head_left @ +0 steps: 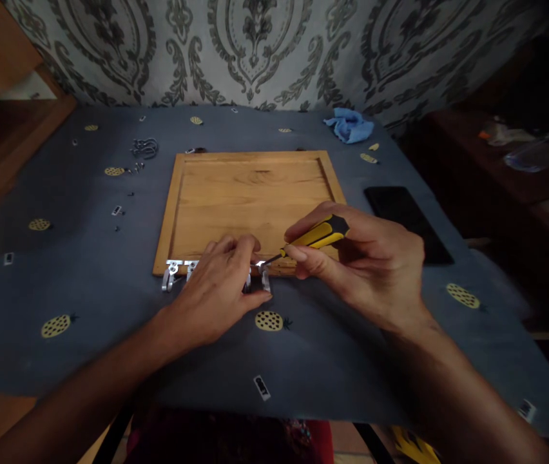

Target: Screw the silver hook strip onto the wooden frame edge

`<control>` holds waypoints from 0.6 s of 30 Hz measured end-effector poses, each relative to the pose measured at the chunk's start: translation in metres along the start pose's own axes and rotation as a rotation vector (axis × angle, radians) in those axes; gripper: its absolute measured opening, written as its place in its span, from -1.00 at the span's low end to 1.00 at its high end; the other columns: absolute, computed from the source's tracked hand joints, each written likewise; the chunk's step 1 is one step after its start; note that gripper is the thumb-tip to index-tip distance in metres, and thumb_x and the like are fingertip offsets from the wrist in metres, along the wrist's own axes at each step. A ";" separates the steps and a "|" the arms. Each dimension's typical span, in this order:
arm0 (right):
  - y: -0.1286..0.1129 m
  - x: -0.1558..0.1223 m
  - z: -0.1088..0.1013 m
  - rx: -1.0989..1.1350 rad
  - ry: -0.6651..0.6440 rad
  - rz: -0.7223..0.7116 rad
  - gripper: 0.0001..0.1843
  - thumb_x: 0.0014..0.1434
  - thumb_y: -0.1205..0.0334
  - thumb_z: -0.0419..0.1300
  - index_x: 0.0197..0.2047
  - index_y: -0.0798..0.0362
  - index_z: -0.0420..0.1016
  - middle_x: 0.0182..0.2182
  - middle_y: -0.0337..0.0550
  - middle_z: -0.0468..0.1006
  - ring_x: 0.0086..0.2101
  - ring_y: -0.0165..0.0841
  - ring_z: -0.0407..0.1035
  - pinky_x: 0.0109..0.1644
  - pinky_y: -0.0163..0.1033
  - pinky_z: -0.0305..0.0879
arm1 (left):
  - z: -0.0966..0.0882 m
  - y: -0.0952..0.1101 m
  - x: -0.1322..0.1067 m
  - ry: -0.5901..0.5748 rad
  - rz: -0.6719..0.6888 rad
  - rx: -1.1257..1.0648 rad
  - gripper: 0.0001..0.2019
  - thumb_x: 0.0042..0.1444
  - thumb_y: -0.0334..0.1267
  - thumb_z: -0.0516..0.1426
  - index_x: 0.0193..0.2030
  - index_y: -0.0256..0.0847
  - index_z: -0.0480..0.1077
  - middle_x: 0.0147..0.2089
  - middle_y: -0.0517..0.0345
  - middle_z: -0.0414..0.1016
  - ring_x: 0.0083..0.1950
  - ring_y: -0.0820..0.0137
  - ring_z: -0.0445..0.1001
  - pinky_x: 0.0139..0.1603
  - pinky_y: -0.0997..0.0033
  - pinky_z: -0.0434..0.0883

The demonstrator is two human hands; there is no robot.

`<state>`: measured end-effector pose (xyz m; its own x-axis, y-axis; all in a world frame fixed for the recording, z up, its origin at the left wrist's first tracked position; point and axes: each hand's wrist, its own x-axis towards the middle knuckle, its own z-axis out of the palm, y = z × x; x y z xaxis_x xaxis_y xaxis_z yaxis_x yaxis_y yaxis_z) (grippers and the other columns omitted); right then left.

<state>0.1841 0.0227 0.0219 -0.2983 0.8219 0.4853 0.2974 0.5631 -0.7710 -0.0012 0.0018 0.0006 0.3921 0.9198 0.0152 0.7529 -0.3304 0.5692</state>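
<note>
A framed wooden panel [250, 200] lies flat on the cloth-covered table. Along its near edge sit several silver metal hooks [169, 277], some partly hidden by my left hand [221, 277]. That hand rests over the edge, its fingers on the wood and its thumb pressed against the rightmost hook [265, 278], pinching it to the panel. My right hand [371, 258] is closed around the handle of a yellow and black screwdriver [320, 233]. The screwdriver slants down to the left, its tip at the top of the rightmost hook; the screw itself is too small to make out.
Loose metal hooks [145, 148] lie at the back left, with several small screws [136, 168] nearby. A blue cloth [349, 125] is crumpled at the back right. Right of the panel lies a dark flat phone or tablet [407, 222]. Wooden furniture [8, 58] borders the left.
</note>
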 end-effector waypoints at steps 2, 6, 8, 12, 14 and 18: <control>0.001 0.000 0.002 -0.044 0.022 -0.005 -0.85 0.09 0.13 0.36 -0.33 -0.03 0.50 -0.45 -0.27 0.49 -0.51 -0.40 0.40 -0.46 -0.24 0.32 | 0.000 0.000 0.000 0.004 0.003 0.000 -0.56 0.00 -0.26 0.33 -0.08 -0.14 0.20 -0.06 0.06 0.38 0.05 0.12 0.37 0.03 0.04 0.38; 0.002 -0.002 0.011 -0.160 0.193 0.024 -0.71 0.02 0.00 0.39 -0.46 -0.04 0.42 -0.55 -0.28 0.41 -0.55 -0.38 0.31 -0.50 -0.21 0.19 | 0.000 0.000 0.000 0.009 -0.001 0.014 -0.57 -0.01 -0.26 0.33 -0.09 -0.16 0.21 -0.08 0.05 0.38 0.03 0.12 0.38 0.03 0.05 0.38; 0.001 -0.002 0.014 -0.169 0.253 0.049 -0.66 -0.02 -0.03 0.41 -0.51 -0.05 0.37 -0.60 -0.29 0.38 -0.56 -0.38 0.29 -0.52 -0.20 0.15 | 0.001 0.000 0.000 0.008 -0.007 0.020 -0.58 -0.01 -0.25 0.33 -0.09 -0.16 0.21 -0.08 0.05 0.38 0.02 0.12 0.38 0.03 0.04 0.38; -0.001 -0.001 0.014 0.006 0.205 0.113 -0.70 -0.02 0.01 0.42 -0.48 -0.05 0.41 -0.53 -0.29 0.42 -0.57 -0.42 0.29 -0.56 -0.24 0.21 | 0.001 0.000 0.000 0.006 -0.002 0.016 -0.54 -0.01 -0.25 0.33 -0.04 -0.15 0.21 -0.05 0.05 0.37 0.04 0.12 0.37 0.03 0.04 0.38; -0.002 0.001 0.011 0.097 0.141 0.136 -0.75 0.02 0.04 0.40 -0.42 -0.04 0.46 -0.45 -0.28 0.46 -0.55 -0.44 0.32 -0.55 -0.27 0.28 | 0.001 -0.001 0.000 0.011 0.001 0.012 -0.55 -0.01 -0.26 0.33 -0.05 -0.16 0.21 -0.06 0.06 0.38 0.03 0.13 0.38 0.03 0.05 0.38; -0.006 0.003 0.003 0.162 0.026 0.130 -0.83 0.10 0.11 0.35 -0.36 0.00 0.51 -0.35 -0.22 0.54 -0.46 -0.42 0.43 -0.44 -0.29 0.42 | 0.001 -0.001 0.000 0.015 0.006 0.008 -0.56 0.00 -0.27 0.33 -0.06 -0.17 0.20 -0.06 0.05 0.38 0.03 0.13 0.38 0.03 0.06 0.38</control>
<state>0.1786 0.0218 0.0266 -0.2425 0.8900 0.3860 0.1811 0.4324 -0.8833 -0.0017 0.0016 -0.0013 0.3887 0.9209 0.0304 0.7551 -0.3373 0.5622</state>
